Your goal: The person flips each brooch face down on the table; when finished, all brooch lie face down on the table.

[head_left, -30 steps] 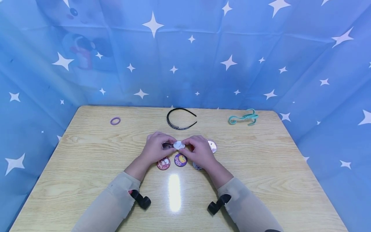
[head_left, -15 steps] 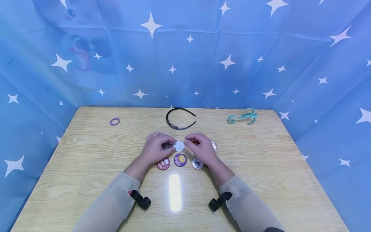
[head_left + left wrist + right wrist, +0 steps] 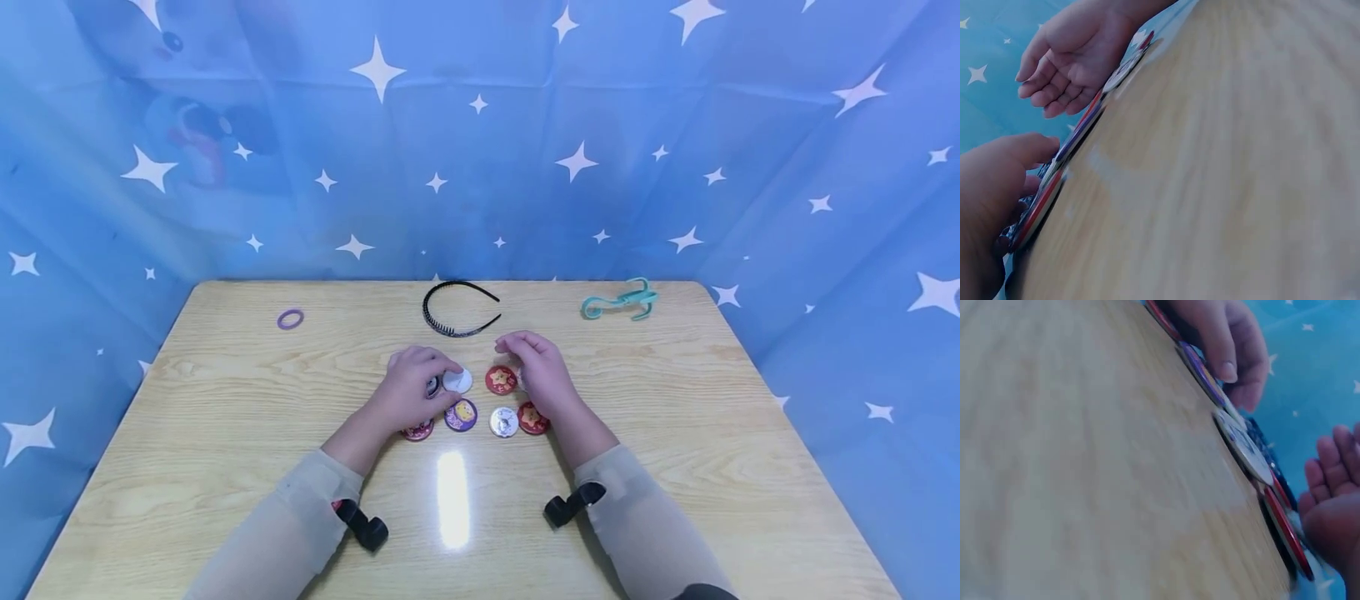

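My left hand (image 3: 411, 385) holds a white round badge (image 3: 457, 381) on the table between thumb and forefinger, at its near and far edges. A dark round badge (image 3: 432, 386) is partly covered by that hand. Just in front lie a purple badge (image 3: 461, 415) with a yellow figure and a pinkish-red badge (image 3: 417, 431). My right hand (image 3: 542, 371) hovers above the badges to the right, fingers loosely bent and holding nothing; its palm shows in the left wrist view. Near it lie a red star badge (image 3: 501, 380), a silvery badge (image 3: 504, 422) and another red badge (image 3: 532, 418).
A black toothed headband (image 3: 450, 332) lies behind the badges. At the back left is a purple ring-shaped band (image 3: 290, 319), and at the back right a teal hook-like item (image 3: 621, 301). A blue star-printed cloth (image 3: 480, 150) hangs behind the wooden table (image 3: 262, 467).
My right hand has let go of the white badge and drawn back to the right, uncovering the red badges. My left thumb and forefinger have spread further round the white badge.
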Tool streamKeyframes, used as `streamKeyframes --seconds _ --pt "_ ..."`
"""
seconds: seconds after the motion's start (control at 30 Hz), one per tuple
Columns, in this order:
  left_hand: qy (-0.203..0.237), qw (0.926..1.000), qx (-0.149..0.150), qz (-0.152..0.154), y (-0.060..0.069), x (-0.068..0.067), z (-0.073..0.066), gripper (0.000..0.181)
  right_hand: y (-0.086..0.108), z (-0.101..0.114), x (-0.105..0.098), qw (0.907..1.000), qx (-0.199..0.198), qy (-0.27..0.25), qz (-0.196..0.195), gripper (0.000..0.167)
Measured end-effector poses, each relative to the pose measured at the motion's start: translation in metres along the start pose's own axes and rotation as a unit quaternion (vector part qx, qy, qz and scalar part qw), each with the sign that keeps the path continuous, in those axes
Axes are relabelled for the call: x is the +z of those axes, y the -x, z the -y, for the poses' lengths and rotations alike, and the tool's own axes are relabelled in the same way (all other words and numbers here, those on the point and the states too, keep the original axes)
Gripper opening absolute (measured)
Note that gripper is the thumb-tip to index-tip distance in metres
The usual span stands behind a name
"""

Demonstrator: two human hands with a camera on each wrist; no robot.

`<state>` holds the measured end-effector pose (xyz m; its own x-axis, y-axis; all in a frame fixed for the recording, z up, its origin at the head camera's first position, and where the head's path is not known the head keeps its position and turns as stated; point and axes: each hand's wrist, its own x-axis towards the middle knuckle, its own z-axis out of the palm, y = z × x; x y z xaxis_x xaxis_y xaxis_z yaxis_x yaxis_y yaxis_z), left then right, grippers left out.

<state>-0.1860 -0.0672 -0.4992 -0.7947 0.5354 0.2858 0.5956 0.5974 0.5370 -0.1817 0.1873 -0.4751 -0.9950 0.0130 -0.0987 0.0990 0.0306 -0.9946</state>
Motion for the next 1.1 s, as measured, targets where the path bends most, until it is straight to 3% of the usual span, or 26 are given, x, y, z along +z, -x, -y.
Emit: streamKeyframes --seconds 0.17,0.37,0.5,0.6,0.67,0.77,0.87,1.0,1.1 --pt "-0.01 0.9995 0.014 -0.025 -0.01 0.009 -0.013 0.037 -0.005 -0.001 -0.006 0.9953 0.006 -0.092 -0.029 0.027" --pt "-0.017 0.9995 0.018 -0.02 -0.031 0.025 -0.035 0.044 -0.005 0.0 -0.009 0.9931 0.0 -0.11 -0.042 0.016" --pt "-0.021 0.9997 -0.011 -0.001 -0.039 0.034 -0.046 0.048 -0.002 -0.001 -0.005 0.9851 -0.028 -0.157 -0.064 0.022" --pt "-0.029 0.9986 -0.04 0.018 -0.041 0.036 -0.049 0.052 0.004 -0.003 -0.002 0.9791 -0.082 -0.17 -0.075 0.022" --pt "-0.038 0.9974 -0.054 0.03 -0.042 0.037 -0.05 0.054 0.007 -0.005 -0.003 0.9792 -0.129 -0.138 -0.074 0.02" --pt "-0.049 0.9964 -0.059 0.038 -0.042 0.039 -0.05 0.054 0.009 -0.01 -0.008 0.9766 -0.2 -0.034 -0.073 0.023" --pt "-0.05 0.9964 -0.056 0.039 -0.042 0.04 -0.05 0.054 0.01 -0.015 -0.017 0.958 -0.261 0.094 -0.074 0.023" --pt "-0.049 0.9967 -0.051 0.039 -0.042 0.04 -0.047 0.055 0.011 -0.02 -0.031 0.9236 -0.306 0.221 -0.068 0.01" --pt "-0.053 0.9967 -0.049 0.037 -0.04 0.039 -0.044 0.055 0.014 -0.024 -0.039 0.9157 -0.298 0.266 -0.047 0.009"
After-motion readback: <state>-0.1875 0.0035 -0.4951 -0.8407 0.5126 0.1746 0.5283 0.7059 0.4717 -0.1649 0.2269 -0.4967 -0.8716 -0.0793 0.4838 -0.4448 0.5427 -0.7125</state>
